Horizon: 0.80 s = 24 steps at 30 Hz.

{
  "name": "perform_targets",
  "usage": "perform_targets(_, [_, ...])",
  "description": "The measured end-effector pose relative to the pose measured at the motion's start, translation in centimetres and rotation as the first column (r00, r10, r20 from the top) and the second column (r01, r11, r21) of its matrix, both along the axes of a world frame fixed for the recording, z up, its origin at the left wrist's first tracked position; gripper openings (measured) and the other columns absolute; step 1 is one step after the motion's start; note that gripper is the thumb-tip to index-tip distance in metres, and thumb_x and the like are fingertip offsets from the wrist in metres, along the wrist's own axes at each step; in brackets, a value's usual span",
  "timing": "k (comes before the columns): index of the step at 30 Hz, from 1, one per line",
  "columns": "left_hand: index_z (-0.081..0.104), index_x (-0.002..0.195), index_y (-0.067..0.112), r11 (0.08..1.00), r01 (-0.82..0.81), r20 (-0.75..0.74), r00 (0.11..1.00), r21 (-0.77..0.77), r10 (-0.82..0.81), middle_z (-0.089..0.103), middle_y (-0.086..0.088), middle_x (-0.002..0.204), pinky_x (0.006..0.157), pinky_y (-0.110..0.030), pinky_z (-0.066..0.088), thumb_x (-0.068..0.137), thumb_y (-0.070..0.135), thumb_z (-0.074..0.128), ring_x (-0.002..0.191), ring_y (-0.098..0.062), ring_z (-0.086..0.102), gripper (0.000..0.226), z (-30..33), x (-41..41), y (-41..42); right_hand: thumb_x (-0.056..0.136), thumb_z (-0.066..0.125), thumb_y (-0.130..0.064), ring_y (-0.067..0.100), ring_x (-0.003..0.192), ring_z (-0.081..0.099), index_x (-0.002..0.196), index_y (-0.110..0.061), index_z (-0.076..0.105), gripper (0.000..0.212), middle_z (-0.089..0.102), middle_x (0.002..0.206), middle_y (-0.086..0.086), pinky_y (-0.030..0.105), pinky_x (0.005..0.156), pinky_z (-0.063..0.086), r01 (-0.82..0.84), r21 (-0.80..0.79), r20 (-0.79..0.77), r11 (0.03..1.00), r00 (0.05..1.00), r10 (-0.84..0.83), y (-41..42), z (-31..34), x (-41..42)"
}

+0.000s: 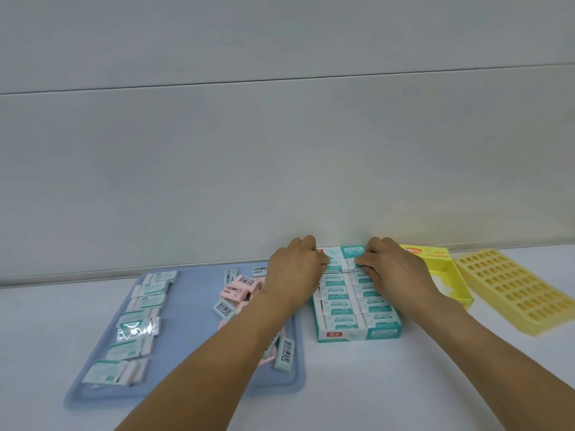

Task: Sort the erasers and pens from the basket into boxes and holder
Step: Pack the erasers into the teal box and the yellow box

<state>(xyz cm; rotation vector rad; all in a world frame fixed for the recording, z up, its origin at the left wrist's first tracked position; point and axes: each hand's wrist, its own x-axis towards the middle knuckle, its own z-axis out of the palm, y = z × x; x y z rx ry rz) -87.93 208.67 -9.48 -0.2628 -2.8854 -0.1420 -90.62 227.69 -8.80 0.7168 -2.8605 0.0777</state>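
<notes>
Bare white table (357, 384) open at 6 o'clock of the teal box (357, 332). Blocked at 9 o'clock by the blue tray (193, 387), at 3 o'clock by the yellow box (451, 275), at 12 o'clock by the wall (280, 150).

A pale grey wall (280, 135) fills most of the view behind the worktop (373, 384). The wall is crossed by a thin horizontal seam (280, 80), by which two flat panels are divided. A narrow raised ledge (77, 276) runs along the worktop's far edge where the wall is met. The worktop is white and smooth. Soft, even light is spread over both surfaces, and only faint shadows are cast.
</notes>
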Motion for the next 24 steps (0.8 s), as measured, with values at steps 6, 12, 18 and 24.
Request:
perform_targets(6, [0.053, 0.136, 0.025, 0.972, -0.039, 0.058, 0.998, 0.233, 0.027, 0.05, -0.001, 0.122, 0.093, -0.037, 0.042, 0.098, 0.035, 0.05, 0.112, -0.019, 0.047, 0.04, 1.6, 2.7, -0.1, 0.099, 0.041, -0.036, 0.018, 0.107, 0.048, 0.117, -0.032, 0.063, 0.029, 0.052, 0.117, -0.005, 0.031, 0.079, 0.04, 0.029, 0.069, -0.039, 0.997, 0.999, -0.026, -1.7, 2.1, 0.8])
perform_targets(12, [0.064, 0.119, 0.032, 0.834, -0.138, -0.046, 0.98, 0.534, 0.191, 0.057, 0.014, 0.115, 0.097, -0.026, 0.037, 0.093, 0.036, 0.06, 0.113, -0.005, 0.048, 0.026, 2.6, 11.6, -8.6, 0.094, 0.059, -0.031, 0.015, 0.107, 0.052, 0.11, -0.027, 0.069, 0.02, 0.058, 0.109, -0.009, 0.029, 0.079, 0.039, -0.306, -0.345, 0.038, 0.887, 0.94, 0.339, -8.9, 3.6, 4.3])
perform_targets(18, [0.07, 0.109, 0.025, 0.7, -0.428, 0.005, 0.855, 0.571, 0.519, 0.066, 0.009, 0.107, 0.088, -0.028, 0.044, 0.093, 0.021, 0.061, 0.102, -0.011, 0.06, 0.019, 2.5, 15.3, -21.2, 0.097, 0.054, -0.028, 0.012, 0.103, 0.053, 0.111, -0.025, 0.069, 0.021, 0.061, 0.109, -0.006, 0.036, 0.086, 0.046, -0.498, -0.354, 0.152, 0.792, 0.805, 0.574, -20.2, 3.4, 6.1])
perform_targets(24, [0.067, 0.119, 0.02, 0.78, -0.487, 0.24, 0.873, 0.392, 0.424, 0.064, 0.003, 0.12, 0.091, -0.024, 0.041, 0.094, 0.023, 0.059, 0.109, -0.014, 0.057, 0.026, 0.8, 12.7, -25.1, 0.094, 0.046, -0.01, 0.026, 0.112, 0.055, 0.114, -0.015, 0.066, 0.029, 0.062, 0.121, 0.005, 0.032, 0.087, 0.045, -0.445, -0.248, 0.248, 0.861, 0.829, 0.5, -29.6, 1.0, 4.4])
